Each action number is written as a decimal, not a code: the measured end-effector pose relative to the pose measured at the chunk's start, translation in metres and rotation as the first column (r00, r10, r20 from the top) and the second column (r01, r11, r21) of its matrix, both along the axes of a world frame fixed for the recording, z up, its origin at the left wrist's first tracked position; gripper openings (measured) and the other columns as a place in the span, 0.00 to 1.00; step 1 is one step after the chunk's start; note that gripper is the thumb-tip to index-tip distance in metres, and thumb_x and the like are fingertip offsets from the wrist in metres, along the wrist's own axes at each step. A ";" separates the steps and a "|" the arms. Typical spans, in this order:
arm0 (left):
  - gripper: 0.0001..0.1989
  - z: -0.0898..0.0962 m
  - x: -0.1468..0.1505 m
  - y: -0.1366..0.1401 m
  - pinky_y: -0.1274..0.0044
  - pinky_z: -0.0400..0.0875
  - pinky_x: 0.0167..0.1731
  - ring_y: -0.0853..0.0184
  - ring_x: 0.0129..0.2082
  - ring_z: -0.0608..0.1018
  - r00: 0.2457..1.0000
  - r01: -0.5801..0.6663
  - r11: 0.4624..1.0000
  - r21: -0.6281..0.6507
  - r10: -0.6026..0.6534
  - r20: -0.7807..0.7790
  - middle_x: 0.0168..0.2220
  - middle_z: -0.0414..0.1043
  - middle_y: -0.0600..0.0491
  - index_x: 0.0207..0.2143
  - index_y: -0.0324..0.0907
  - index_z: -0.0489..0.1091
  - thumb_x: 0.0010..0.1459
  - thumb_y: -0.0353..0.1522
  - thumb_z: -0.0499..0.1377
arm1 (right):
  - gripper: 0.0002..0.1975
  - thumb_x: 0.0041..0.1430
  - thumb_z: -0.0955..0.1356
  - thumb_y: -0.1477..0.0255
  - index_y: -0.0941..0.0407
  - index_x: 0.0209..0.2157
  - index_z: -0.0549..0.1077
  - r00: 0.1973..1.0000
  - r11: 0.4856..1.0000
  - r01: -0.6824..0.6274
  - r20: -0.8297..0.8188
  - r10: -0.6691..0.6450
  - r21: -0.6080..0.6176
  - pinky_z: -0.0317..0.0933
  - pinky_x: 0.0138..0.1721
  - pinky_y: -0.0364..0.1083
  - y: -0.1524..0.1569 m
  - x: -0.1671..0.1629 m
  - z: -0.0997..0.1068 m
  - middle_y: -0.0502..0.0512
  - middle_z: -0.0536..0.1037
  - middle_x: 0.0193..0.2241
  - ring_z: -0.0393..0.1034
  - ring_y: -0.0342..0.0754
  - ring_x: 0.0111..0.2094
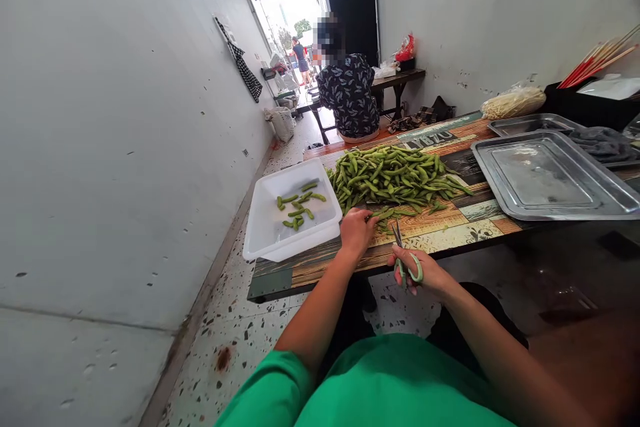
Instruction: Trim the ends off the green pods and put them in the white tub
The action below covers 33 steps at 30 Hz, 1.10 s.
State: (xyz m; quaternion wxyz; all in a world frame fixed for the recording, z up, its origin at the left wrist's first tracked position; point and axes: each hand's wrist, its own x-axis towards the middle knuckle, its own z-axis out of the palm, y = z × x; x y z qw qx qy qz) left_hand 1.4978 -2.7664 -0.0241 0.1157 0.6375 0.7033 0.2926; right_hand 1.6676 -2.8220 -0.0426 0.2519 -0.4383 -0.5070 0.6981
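A heap of green edamame pods lies on the wooden table. At its front edge, my left hand has its fingers closed on an edamame pod, mostly hidden by the fingers. My right hand grips scissors by their pale green handles, the blades pointing away from me toward loose pods and trimmings. To the left of my left hand stands a white plastic tub with several pods scattered on its bottom.
Metal trays and a dark cloth occupy the right of the patterned table. Behind them are a bag of skewers and a black box. A person sits beyond the table, facing away. A wall runs along the left.
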 end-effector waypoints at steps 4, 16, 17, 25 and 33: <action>0.08 0.002 0.002 -0.011 0.74 0.67 0.44 0.63 0.39 0.77 0.987 0.155 0.988 0.002 -0.155 0.052 0.38 0.79 0.47 0.37 0.42 0.81 0.58 0.35 0.64 | 0.33 0.49 0.65 0.38 0.57 0.31 0.69 0.999 0.999 -0.010 0.030 0.009 0.035 0.52 0.10 0.39 0.003 -0.002 -0.002 0.48 0.70 0.14 0.55 0.38 0.11; 0.01 0.016 0.009 -0.025 0.74 0.68 0.43 0.64 0.37 0.77 0.971 0.218 0.976 -0.029 -0.213 0.106 0.33 0.79 0.50 0.28 0.43 0.80 0.53 0.31 0.67 | 0.29 0.51 0.66 0.42 0.56 0.24 0.69 0.972 0.981 0.042 0.219 -0.084 0.190 0.43 0.08 0.40 0.006 0.000 -0.004 0.45 0.65 0.10 0.49 0.37 0.07; 0.02 0.014 0.009 -0.024 0.74 0.68 0.42 0.65 0.34 0.77 0.967 0.196 0.980 -0.027 -0.189 0.173 0.30 0.78 0.51 0.27 0.43 0.78 0.52 0.31 0.67 | 0.29 0.51 0.66 0.42 0.56 0.24 0.68 0.973 0.980 0.062 0.206 -0.102 0.190 0.43 0.08 0.40 0.006 0.000 -0.005 0.45 0.64 0.10 0.49 0.37 0.07; 0.18 0.012 0.017 -0.021 0.78 0.73 0.29 0.70 0.24 0.78 0.288 0.177 0.972 -0.154 0.098 0.953 0.23 0.72 0.57 0.25 0.39 0.61 0.47 0.30 0.71 | 0.36 0.47 0.65 0.37 0.58 0.34 0.70 0.999 0.999 0.022 -0.025 -0.021 0.047 0.64 0.17 0.41 -0.002 0.003 0.008 0.49 0.72 0.19 0.63 0.40 0.16; 0.23 0.006 0.030 -0.024 0.84 0.56 0.16 0.78 0.17 0.67 0.068 0.184 0.970 -0.157 0.147 0.987 0.19 0.67 0.59 0.22 0.38 0.61 0.40 0.36 0.75 | 0.36 0.48 0.64 0.37 0.58 0.33 0.70 1.000 0.994 0.009 -0.014 -0.008 0.112 0.59 0.14 0.40 -0.001 0.001 0.000 0.48 0.73 0.17 0.63 0.40 0.13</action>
